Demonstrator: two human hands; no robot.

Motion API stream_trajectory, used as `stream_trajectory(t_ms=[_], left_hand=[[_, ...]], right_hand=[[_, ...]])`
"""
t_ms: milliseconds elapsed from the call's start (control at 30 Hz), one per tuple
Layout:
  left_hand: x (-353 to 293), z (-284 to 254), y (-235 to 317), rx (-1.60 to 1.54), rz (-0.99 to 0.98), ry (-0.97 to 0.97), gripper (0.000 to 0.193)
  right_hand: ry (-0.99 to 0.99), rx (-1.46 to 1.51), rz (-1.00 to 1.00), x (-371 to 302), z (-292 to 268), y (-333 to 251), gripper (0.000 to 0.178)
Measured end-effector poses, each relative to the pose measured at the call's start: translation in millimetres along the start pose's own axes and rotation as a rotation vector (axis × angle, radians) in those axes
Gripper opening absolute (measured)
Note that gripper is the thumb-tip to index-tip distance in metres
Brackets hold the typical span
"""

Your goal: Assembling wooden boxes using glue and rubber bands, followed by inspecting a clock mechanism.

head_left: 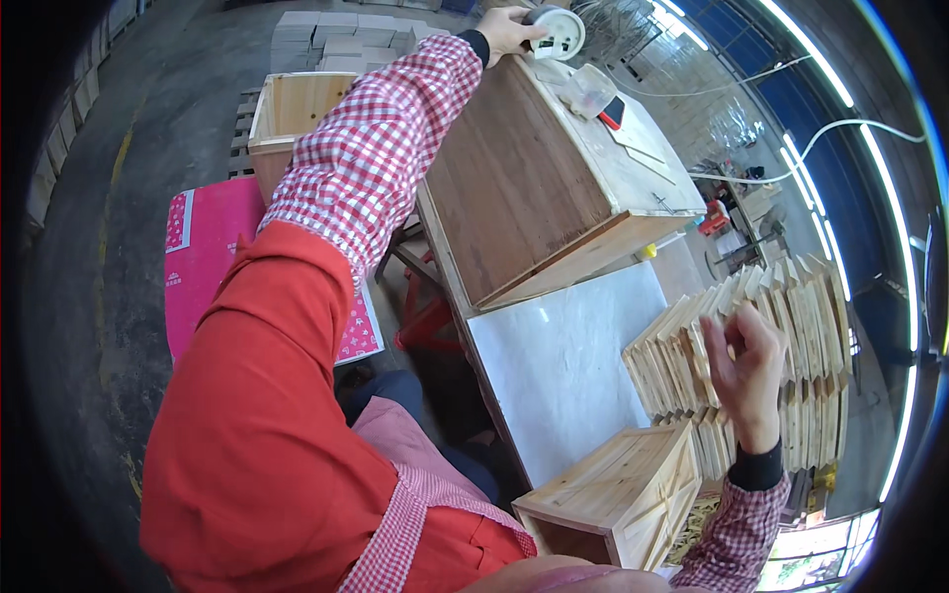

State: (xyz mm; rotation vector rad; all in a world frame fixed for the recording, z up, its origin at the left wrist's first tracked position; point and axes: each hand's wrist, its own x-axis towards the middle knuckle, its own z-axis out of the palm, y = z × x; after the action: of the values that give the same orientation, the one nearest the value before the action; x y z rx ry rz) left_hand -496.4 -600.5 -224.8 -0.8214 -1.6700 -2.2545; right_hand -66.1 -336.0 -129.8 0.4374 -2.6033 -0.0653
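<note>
My left hand (507, 35) reaches far forward over a big wooden box. Its fingers are closed on the edge of a round white-faced object (560, 35) with a dark side, on top of that box (534, 188); I cannot tell its exact kind. My right hand (748, 366) is raised at the right with curled fingers, in front of stacked slatted wooden pieces (652, 371). Whether it holds anything small is hidden. Below it, a small wooden crate (593, 469) with a crossed side lies tilted on the white worktop (563, 366).
On the big box sit a clear plastic tub (589, 91), a red-and-black object (613, 113) and thin wooden strips (647, 146). An open wooden box (272, 138) stands at the left, near a pink printed sheet (213, 237). A white cable (820, 138) hangs at the right.
</note>
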Motion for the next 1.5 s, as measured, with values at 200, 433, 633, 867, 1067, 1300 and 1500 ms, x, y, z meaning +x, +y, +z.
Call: stream_trajectory(t_ms=[200,433,633,867,1067,1300,1500], left_hand=[[-78.0,-15.4,53.1,-0.269,-0.023,0.05,0.042],[-256.9,30.3,109.4,-0.535,-0.058,0.168,0.038],[-333.8,46.6,135.7,-0.634,-0.167,0.271,0.043],[-354.3,52.3,152.2,-0.688,-0.218,0.224,0.045],[-362.3,64.4,154.1,-0.676,-0.216,0.214,0.044],[-362.1,66.0,150.6,-0.622,-0.215,0.197,0.036],[-362.0,50.8,150.6,-0.574,-0.207,0.232,0.039]], right_hand=[[0.236,0.155,-0.177,54.0,41.7,-42.7,0.033],[0.387,0.385,-0.122,91.0,112.8,-107.6,0.087],[0.356,0.641,-0.211,72.9,137.7,-138.3,0.098],[0.343,0.708,-0.253,48.7,128.7,-141.1,0.092],[0.294,0.764,-0.15,38.3,122.9,-136.6,0.082],[0.296,0.866,-0.122,38.5,125.1,-137.0,0.073],[0.218,0.925,-0.16,50.0,125.3,-147.4,0.064]])
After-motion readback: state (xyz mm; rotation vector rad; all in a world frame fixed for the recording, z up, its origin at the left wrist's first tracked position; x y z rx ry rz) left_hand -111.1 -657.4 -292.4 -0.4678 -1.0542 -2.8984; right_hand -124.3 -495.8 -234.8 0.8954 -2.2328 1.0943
